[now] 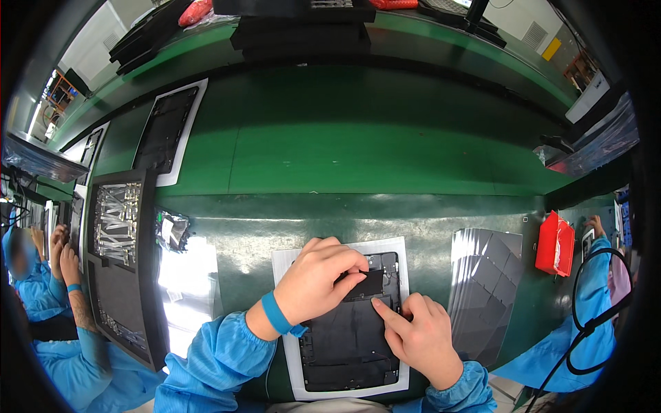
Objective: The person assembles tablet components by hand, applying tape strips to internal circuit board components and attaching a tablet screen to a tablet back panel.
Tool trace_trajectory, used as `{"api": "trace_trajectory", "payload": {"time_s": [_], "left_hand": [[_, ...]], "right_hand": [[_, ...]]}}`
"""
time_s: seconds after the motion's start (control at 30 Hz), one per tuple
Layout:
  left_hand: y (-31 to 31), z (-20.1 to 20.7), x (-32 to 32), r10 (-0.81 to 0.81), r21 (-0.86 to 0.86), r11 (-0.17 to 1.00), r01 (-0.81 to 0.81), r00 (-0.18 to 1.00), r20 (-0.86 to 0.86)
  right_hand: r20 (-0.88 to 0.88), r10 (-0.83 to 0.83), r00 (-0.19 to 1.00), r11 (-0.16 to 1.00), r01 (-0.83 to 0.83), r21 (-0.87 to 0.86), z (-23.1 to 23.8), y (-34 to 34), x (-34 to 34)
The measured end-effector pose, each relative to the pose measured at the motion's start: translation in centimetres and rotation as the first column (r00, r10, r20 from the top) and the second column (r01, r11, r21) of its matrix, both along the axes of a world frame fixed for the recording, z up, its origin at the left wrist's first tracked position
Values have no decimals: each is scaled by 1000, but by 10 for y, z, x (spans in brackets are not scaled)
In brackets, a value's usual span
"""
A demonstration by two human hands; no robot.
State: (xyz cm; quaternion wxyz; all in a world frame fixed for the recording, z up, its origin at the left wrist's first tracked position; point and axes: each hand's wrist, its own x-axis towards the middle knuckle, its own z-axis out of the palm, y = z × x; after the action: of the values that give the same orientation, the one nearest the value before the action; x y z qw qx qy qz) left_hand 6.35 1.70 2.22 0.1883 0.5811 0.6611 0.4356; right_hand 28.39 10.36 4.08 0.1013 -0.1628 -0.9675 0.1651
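A black tablet-like device with its inside exposed point(344, 344) lies on a white sheet point(292, 358) in front of me. My left hand point(320, 275), with a blue band at its wrist, reaches over the device's upper part. Its thumb and forefinger are closed in a pinch on a thin black piece point(372, 282) that lies against the device; the far end of the pinch is partly hidden. From the right comes my right hand point(420, 337), its index fingertip touching the device just below that piece. The thumb is apart, the other fingers are bent, and nothing is held.
At left stands a black tray point(148, 275) of small flat parts, with a bagged item point(172, 230) beside it. Dark thin sheets point(485, 289) lie at right, near a red bin point(555, 244). Another device point(165, 131) rests farther back. Co-workers in blue sit on both sides.
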Motion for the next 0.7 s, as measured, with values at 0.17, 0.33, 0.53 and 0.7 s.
{"api": "trace_trajectory", "payload": {"time_s": [0.17, 0.33, 0.53, 0.7], "left_hand": [[0, -2, -1, 1, 17, 1000, -1, 1000, -9], [0, -2, -2, -4, 27, 1000, 6, 998, -61], [-3, -5, -5, -82, 15, 996, 86, 977, -195], [-4, 0, -10, -167, 1, 982, 187, 885, -435]], "right_hand": [[32, 30, 999, 1000, -30, -6, -4, 1, 2], [58, -16, 998, 1000, 14, 26, -2, -1, -4], [64, -11, 998, 999, 9, 33, -4, -1, -2], [52, -14, 999, 998, 12, 56, -6, -3, -2]]}}
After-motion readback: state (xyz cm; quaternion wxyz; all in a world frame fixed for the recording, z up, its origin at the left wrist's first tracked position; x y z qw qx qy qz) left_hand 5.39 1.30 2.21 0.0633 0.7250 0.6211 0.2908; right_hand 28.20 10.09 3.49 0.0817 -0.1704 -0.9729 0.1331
